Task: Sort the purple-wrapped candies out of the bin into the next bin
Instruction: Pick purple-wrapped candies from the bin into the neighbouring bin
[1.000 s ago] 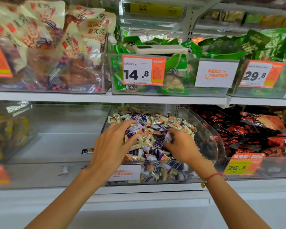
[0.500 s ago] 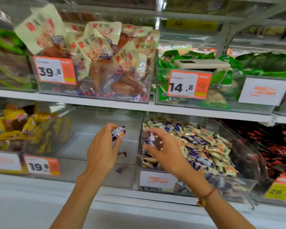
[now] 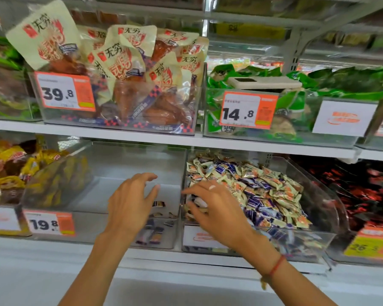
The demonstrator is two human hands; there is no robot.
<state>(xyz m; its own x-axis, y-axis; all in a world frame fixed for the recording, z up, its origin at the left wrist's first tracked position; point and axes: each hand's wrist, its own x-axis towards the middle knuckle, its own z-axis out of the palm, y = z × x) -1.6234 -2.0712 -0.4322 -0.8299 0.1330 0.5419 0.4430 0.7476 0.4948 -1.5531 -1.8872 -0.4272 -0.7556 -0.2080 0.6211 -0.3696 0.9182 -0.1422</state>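
While the left hand (image 3: 131, 204) is hovering in front of the clear middle bin (image 3: 124, 171) on the lower shelf (image 3: 186, 257), its fingers are spreading wide and it is holding nothing. A few purple-wrapped candies (image 3: 152, 234) are lying low at the front of this bin, just under and beside the hand; 1 more small piece (image 3: 158, 203) is showing near the thumb. The right hand (image 3: 215, 208) is reaching over the left front corner of the candy bin (image 3: 314, 217), the next bin to the right. Its fingers are curling down onto the pile, and something pale is showing under them, but I cannot tell if they are pinching a candy. A red string bracelet (image 3: 276, 265) is sitting on this wrist. The pile (image 3: 259, 191) is mixing cream wrappers with purple ones, and it is filling the bin up toward the back.

On the upper shelf, a bin of large cream snack packs (image 3: 124, 69) is carrying a tag with 39.8 (image 3: 64, 91), and a bin of green packs (image 3: 296, 89) is carrying a tag with 14.8 (image 3: 248, 109). Yellow packs (image 3: 11, 164) are lying in the bin at the far left, near a tag with 19.8 (image 3: 49, 224). Red and black packs (image 3: 363, 191) are filling the bin at the far right.
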